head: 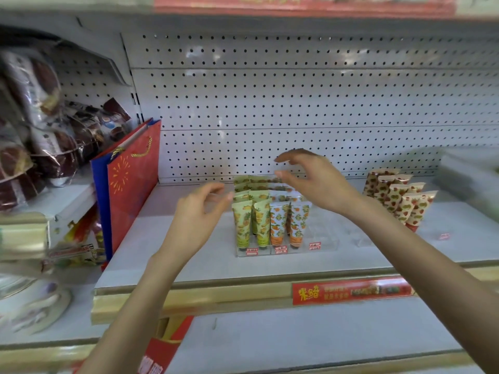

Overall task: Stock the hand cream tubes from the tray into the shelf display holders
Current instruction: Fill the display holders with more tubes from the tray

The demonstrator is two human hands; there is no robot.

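White pegboard wall directly behind clear display holder. Grey shelf under holder. Red gift bag upright, well left of holder, at shelf's left end. Red label strip on shelf front edge, below and in front of holder. Left hand just left of holder, released, fingers loosely curved, gripping nothing. Right hand hovering over holder's rear rows, likewise released, nothing held. Strawberry-print tubes in a stepped row, right of holder, apart from it. Yellow fruit-print hand cream tubes standing cap-down in holder's left columns; orange-print tubes in the columns just right of those. Small red price stickers on holder's front lip.
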